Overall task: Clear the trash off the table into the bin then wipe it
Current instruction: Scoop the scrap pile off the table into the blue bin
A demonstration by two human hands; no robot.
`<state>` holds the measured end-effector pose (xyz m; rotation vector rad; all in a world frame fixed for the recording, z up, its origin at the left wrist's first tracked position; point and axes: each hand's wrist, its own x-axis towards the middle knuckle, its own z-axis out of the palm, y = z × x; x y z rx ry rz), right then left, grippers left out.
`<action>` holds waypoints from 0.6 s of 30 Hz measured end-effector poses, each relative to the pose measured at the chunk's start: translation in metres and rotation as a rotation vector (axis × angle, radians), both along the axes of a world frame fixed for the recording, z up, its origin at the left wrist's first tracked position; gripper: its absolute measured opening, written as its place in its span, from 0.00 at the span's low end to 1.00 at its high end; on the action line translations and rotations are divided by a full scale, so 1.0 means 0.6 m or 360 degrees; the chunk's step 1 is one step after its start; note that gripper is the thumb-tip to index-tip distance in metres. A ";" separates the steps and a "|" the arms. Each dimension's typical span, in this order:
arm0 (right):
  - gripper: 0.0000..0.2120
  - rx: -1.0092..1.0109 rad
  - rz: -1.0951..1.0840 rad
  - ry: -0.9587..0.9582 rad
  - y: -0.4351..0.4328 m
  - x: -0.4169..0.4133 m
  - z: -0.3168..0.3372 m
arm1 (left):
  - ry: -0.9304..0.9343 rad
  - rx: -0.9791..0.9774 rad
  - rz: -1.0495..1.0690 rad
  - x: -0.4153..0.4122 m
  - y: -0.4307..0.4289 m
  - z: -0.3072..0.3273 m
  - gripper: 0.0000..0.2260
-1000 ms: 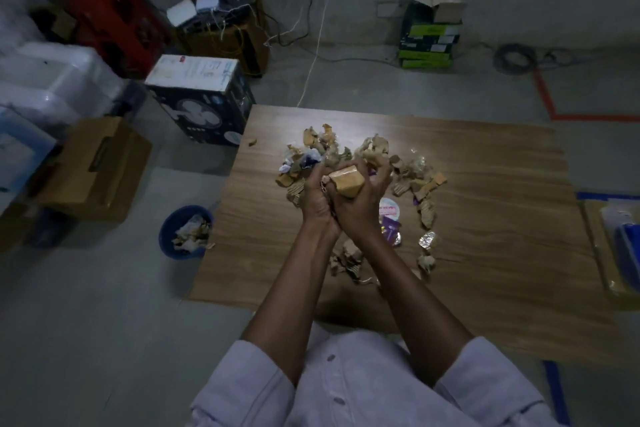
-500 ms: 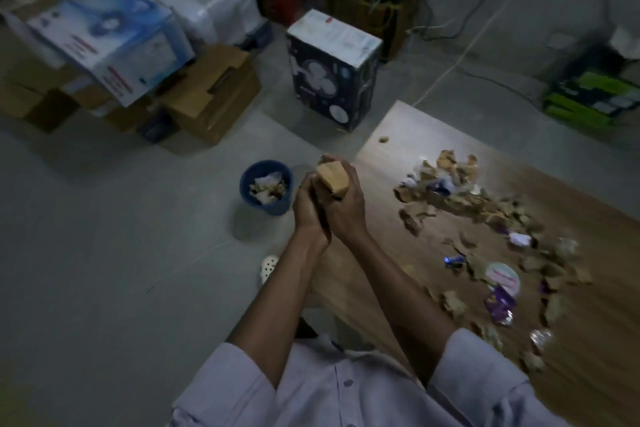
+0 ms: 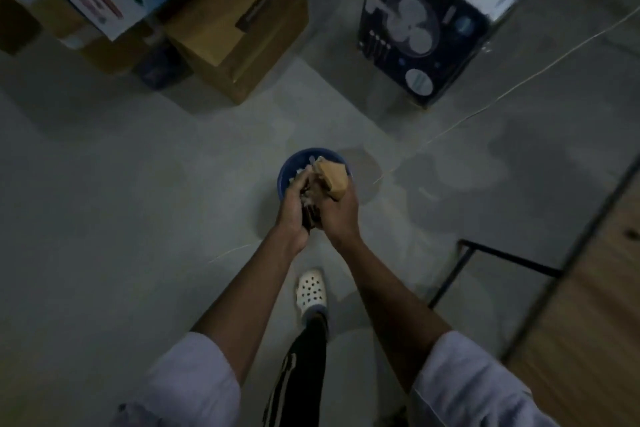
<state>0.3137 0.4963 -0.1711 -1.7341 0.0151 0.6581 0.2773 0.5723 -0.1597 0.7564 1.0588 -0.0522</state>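
Right now both hands, left and right, are cupped together, gripping a wad of trash directly above the bin. Judging from the small rim, a hasty release could scatter scraps onto the floor.

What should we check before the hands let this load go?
1. Load over blue bin: ok, the trash bundle overlaps its opening in this view.
2. Grip: ok, left hand and right hand both curl round the bundle.
3. Bin upright on floor: ok.
4. Room in bin: cannot tell, hands hide the inside.
5. Shoe apart from bin: ok.
6. Table cleared: cannot tell, only its edge shows.
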 end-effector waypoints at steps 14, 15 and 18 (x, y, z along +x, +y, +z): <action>0.48 -0.0833 0.0352 -0.0146 0.088 0.161 -0.635 | 0.0251 0.0232 -0.0434 0.128 0.151 -0.666 0.36; 0.50 -0.0872 0.0440 -0.0105 0.088 0.160 -0.640 | 0.0319 0.0398 -0.0580 0.127 0.147 -0.684 0.35; 0.54 -0.0919 0.0577 -0.0050 0.095 0.157 -0.642 | 0.0386 0.0627 -0.0627 0.128 0.143 -0.696 0.33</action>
